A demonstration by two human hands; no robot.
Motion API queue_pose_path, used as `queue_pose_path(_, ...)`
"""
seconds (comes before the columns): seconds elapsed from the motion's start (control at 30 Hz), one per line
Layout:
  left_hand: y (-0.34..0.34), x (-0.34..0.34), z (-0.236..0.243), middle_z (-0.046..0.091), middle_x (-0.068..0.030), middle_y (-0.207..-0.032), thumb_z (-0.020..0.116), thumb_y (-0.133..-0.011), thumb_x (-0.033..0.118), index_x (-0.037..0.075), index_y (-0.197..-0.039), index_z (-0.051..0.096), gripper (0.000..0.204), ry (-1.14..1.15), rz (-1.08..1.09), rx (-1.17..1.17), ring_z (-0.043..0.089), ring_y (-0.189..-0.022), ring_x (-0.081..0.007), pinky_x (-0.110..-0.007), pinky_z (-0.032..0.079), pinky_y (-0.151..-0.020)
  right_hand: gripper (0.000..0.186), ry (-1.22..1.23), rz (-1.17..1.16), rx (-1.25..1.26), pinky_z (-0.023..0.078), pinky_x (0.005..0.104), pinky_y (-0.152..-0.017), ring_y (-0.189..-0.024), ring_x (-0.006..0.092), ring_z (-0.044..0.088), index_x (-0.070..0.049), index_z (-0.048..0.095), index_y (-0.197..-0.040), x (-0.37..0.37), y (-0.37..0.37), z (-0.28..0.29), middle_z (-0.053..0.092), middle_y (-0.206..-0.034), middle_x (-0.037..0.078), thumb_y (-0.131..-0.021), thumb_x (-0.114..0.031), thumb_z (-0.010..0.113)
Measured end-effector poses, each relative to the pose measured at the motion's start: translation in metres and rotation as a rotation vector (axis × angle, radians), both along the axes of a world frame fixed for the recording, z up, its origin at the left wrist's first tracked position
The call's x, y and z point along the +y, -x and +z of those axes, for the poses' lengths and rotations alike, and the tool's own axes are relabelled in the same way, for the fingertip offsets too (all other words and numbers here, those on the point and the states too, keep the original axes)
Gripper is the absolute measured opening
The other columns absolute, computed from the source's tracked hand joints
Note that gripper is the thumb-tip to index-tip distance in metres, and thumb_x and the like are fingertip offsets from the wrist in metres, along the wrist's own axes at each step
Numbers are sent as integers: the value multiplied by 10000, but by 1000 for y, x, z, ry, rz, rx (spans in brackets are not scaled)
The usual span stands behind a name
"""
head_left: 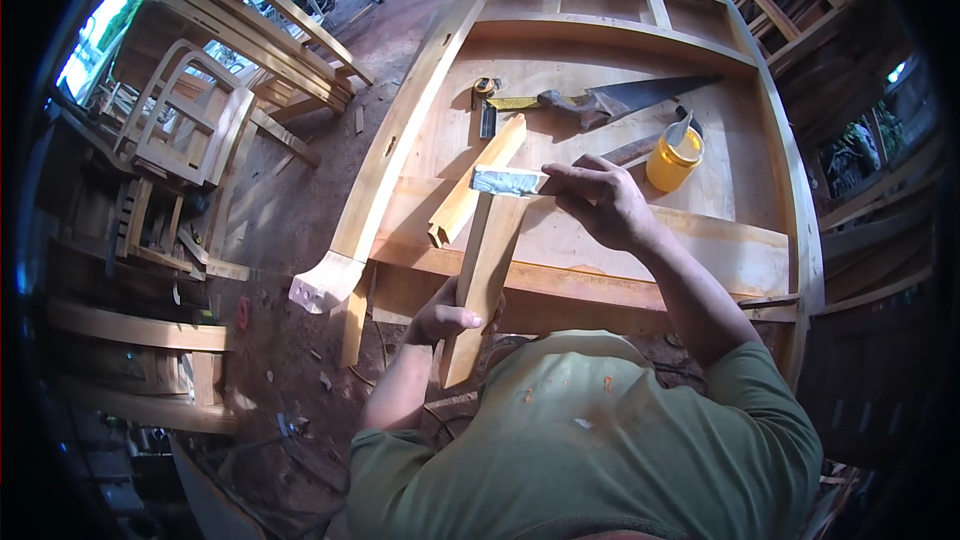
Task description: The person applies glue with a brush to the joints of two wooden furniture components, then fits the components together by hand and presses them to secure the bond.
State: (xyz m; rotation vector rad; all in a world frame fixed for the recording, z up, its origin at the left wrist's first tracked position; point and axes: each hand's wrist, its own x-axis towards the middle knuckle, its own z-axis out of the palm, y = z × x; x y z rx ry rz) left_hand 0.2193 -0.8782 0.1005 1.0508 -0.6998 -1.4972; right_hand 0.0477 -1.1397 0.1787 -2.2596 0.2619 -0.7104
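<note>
My left hand (447, 318) is wrapped round the lower part of a squared wooden piece (488, 258), which stands tilted up in front of me. At the top end of this piece lies a flat strip smeared pale grey-blue (505, 182); its exact kind I cannot make out. My right hand (600, 198) pinches the strip's right end between thumb and fingers. Just beyond lies a second wooden piece with a notched end (478, 182). To the right of my right hand stands a yellow tub (674, 159) with a flat stick in it.
A large wooden frame with a panel (620, 240) lies before me. On it are a handsaw (640, 98), a try square (488, 112) and a hammer (640, 148), partly hidden. Wooden chair frames (190, 120) stand at left. Scraps litter the dirt floor (270, 240).
</note>
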Motion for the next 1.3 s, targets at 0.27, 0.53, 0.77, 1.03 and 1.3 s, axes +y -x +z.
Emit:
queue_pose_path(0.27,-9,71,-1,693,-73,-909,804,-696,91,7,-1095,665,431,-214,327,-398,682,-786,-144,-305,563,-723,387,-660,-191,-106,472,219,-673,-751,63,558,23,564,-1346,-25,11,-56,624,-929,6,-971,-56,612)
queue_pose_path(0.53,20,167,-47,669,-198,-956,902,-660,206,-40,-1025,682,493,-472,639,-1250,678,-880,-334,-396,540,-777,383,-990,-234,54,442,226,-555,-618,68,518,40,532,-1311,12,60,-136,556,-798,6,-967,-105,620)
queue_pose_path(0.77,50,168,-74,645,-170,-1090,870,-657,113,-58,-1048,666,473,-454,825,-1001,680,-965,-286,-373,537,-842,404,-985,-191,95,436,208,-569,-627,50,492,22,503,-1354,38,55,-150,551,-822,-12,-981,-99,597)
queue_pose_path(1.03,71,166,-74,604,-68,-1143,747,-711,-39,-12,-1091,690,385,-266,917,-717,622,-1072,-182,-327,510,-893,414,-983,-167,23,373,199,-573,-653,38,451,12,515,-1347,47,56,-151,516,-827,-36,-965,-99,628)
queue_pose_path(1.3,95,173,-68,633,-69,-1066,761,-688,-29,6,-996,711,314,-329,905,-767,639,-988,-185,-333,513,-846,461,-977,-56,31,400,209,-684,-779,69,482,33,478,-1383,37,85,-162,537,-904,-10,-957,-56,631)
